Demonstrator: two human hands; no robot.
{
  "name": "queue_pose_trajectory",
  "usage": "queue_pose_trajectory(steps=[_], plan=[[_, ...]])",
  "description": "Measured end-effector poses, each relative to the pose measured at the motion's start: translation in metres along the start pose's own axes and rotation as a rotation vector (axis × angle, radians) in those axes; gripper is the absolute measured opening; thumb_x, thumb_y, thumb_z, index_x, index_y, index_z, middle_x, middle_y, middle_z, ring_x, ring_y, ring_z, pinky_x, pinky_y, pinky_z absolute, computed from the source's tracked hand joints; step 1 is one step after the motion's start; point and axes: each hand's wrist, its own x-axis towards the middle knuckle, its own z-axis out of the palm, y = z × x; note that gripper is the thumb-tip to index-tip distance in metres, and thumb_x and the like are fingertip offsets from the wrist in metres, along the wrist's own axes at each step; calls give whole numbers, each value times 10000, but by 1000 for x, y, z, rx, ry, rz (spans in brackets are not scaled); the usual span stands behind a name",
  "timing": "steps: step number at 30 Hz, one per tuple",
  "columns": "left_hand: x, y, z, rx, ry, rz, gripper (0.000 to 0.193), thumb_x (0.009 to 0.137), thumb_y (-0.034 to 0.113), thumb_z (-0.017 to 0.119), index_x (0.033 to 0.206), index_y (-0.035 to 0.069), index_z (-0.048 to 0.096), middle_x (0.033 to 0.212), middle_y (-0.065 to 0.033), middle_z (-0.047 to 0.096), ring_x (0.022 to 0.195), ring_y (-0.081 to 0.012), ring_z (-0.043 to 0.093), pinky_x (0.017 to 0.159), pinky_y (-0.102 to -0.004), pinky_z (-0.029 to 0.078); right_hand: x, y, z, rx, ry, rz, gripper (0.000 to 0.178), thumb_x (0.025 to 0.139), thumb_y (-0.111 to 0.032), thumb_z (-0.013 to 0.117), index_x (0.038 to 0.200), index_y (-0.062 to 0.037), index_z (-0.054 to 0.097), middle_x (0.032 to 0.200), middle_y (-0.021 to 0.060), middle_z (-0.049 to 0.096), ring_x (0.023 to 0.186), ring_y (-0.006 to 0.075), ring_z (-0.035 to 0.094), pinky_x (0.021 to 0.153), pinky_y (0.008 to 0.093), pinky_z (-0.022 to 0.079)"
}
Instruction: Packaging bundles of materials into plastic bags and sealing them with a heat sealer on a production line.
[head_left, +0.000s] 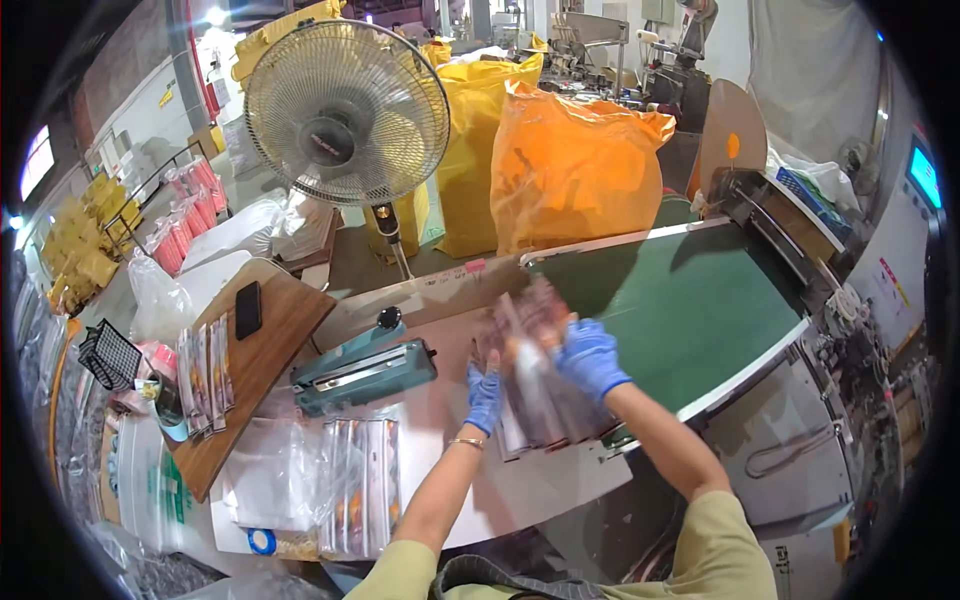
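Note:
A bundle of printed plastic pouches (545, 400), smeared by motion, lies between my two hands over the pale tabletop (560, 500), beside the green conveyor belt. My right hand (592, 358), in a blue glove, is closed on the bundle's right edge. Along the left side of the bundle, my left hand (484, 394), also gloved in blue with bare fingertips, has its fingers stretched out and appears to touch the edge. A teal hand-operated bag sealer (366, 376) sits left of that hand. More printed pouches (360, 480) lie in rows nearer me, next to clear plastic bags (270, 475).
The green conveyor belt (665, 300) runs off to the right. A standing fan (345, 115) rises behind the table, near an orange sack (575, 165). On a brown board (265, 340) at left rest a phone (248, 310) and more pouches. A blue tape roll (261, 541) lies at the near edge.

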Motion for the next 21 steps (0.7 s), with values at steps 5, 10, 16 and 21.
queue_pose_trajectory(steps=[5,10,16,21], plan=[[-2,6,9,803,210,-200,1129,599,649,646,1334,-68,177,1341,-256,288,1261,-315,284,1049,-345,215,16,-3,118,228,-138,320,759,805,-525,415,1302,38,303,1231,289,403,1129,390,411,942,442,336],[2,24,-42,378,145,-152,1190,518,446,803,1330,-98,124,1350,-253,276,1261,-311,289,1044,-319,233,18,-59,137,318,-312,457,818,791,-587,424,1324,18,287,1358,238,292,1284,364,232,1054,387,202],[-17,25,-58,-194,-261,-454,679,644,218,775,1198,56,418,1008,-64,573,858,-177,581,708,-287,500,-29,-79,123,1831,-787,613,536,759,-452,634,1074,-23,573,983,85,617,856,143,582,773,258,462],[-30,2,-120,-211,-399,-144,699,626,176,781,1223,68,432,1085,-56,555,939,-165,570,806,-286,477,-63,-107,93,1912,-677,319,451,705,-241,723,1068,-27,562,930,67,612,858,152,575,772,282,467]])
